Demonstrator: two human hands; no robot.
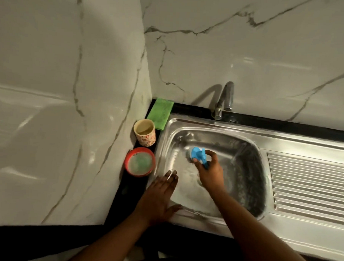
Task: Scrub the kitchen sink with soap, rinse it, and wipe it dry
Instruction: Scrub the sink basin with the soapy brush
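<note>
Your right hand point(208, 171) grasps the blue handle of a scrub brush point(198, 153), fingers curled round it. It holds the brush head down on the floor of the sink point(196, 122), toward the basin's back left. Your left hand point(159, 196) lies flat with straight fingers on the sink's near left rim, holding nothing.

The sink is stainless steel, with one basin that has rounded corners. Its metal shines wet. A thin whitish film streaks the floor and the near rim, and the right wall looks darker and mottled.

A ribbed drainboard point(309, 184) adjoins the sink on the right. A metal tap point(225, 99) stands behind its back rim. A green cloth point(160, 113) lies at the sink's back left corner, its edge touching the rim. Just left of the sink stands a patterned cup point(144, 133) holding murky liquid. Nearer you on that side is a red tub point(139, 162) with pale greenish contents.
</note>
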